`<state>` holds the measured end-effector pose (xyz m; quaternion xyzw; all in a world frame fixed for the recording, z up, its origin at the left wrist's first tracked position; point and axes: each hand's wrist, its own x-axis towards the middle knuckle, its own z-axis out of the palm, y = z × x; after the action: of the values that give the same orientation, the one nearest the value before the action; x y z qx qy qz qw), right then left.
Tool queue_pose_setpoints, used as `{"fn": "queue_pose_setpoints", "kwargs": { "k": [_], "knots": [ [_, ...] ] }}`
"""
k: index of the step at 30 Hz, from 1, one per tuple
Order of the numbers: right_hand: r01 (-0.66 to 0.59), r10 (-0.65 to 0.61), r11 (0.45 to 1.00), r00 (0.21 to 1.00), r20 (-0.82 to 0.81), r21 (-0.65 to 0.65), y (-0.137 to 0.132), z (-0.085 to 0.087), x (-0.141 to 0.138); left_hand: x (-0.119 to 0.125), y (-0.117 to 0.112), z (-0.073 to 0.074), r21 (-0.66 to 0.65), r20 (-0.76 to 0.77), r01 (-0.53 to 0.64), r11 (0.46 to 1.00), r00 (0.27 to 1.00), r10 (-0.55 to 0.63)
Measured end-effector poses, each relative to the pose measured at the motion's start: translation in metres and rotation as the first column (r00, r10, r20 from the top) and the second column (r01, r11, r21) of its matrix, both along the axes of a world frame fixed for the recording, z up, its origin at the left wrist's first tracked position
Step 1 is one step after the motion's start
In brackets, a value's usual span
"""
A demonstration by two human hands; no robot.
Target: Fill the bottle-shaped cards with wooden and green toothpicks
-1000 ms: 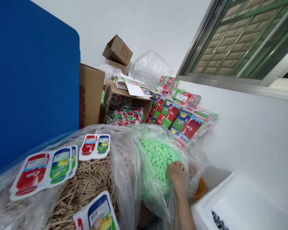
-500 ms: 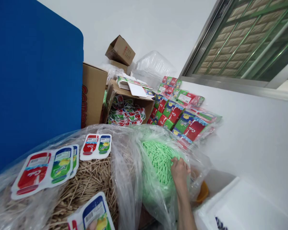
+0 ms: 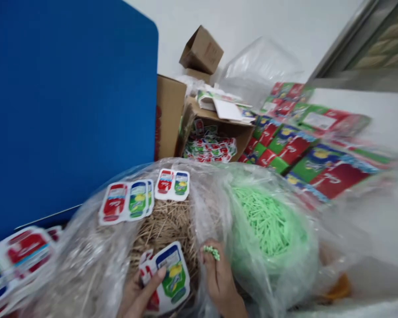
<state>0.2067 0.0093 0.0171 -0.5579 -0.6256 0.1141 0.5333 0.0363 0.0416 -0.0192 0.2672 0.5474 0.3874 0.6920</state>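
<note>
My left hand (image 3: 137, 295) grips a bottle-shaped printed card (image 3: 173, 282) in red, green and blue, with the thumb on its face. Close beside it on the right, my right hand (image 3: 219, 282) is closed on a small bunch of green sticks (image 3: 212, 252), whose ends show above the fingers. Both hands are over a clear plastic bag of brown paper sticks (image 3: 164, 223). A second clear bag, full of loose green sticks (image 3: 262, 221), stands to the right. Similar cola and lemon cards (image 3: 114, 203) lie on the brown sticks' bag, with another card (image 3: 172, 184) near its back.
A blue panel (image 3: 69, 88) rises at the left. Behind the bags, an open carton (image 3: 215, 115) holds many printed cards. Wrapped printed boxes (image 3: 295, 148) are stacked against the wall at the right. More large cards (image 3: 23, 256) lie at the lower left.
My right hand has left the bag of green sticks and moved left with a bunch of them. My left hand and its card show more fully. The view has shifted left.
</note>
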Motion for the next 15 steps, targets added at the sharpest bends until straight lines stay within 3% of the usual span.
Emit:
{"fn": "queue_pose_setpoints", "kwargs": {
  "k": [3, 7, 11, 15],
  "knots": [
    [-0.095, 0.093, 0.995, 0.994, -0.051, -0.033, -0.003, -0.023, -0.025, -0.012, -0.001, 0.009, 0.075, 0.004, -0.044, 0.996, 0.999, 0.044],
    [-0.178, 0.171, 0.982, 0.980, -0.106, -0.068, -0.008, -0.044, -0.037, -0.020, 0.001, 0.013, 0.048, 0.005, -0.096, 0.994, 0.995, 0.096],
    [-0.208, 0.190, 0.971, 0.970, -0.151, -0.116, -0.012, -0.054, -0.035, -0.017, 0.001, 0.011, 0.025, 0.016, -0.034, 0.999, 0.999, 0.033],
    [-0.195, 0.172, 0.973, 0.970, -0.174, -0.126, -0.014, -0.056, -0.031, -0.011, 0.003, 0.008, 0.096, -0.033, 0.031, 0.995, 0.999, -0.028]
  ]
}}
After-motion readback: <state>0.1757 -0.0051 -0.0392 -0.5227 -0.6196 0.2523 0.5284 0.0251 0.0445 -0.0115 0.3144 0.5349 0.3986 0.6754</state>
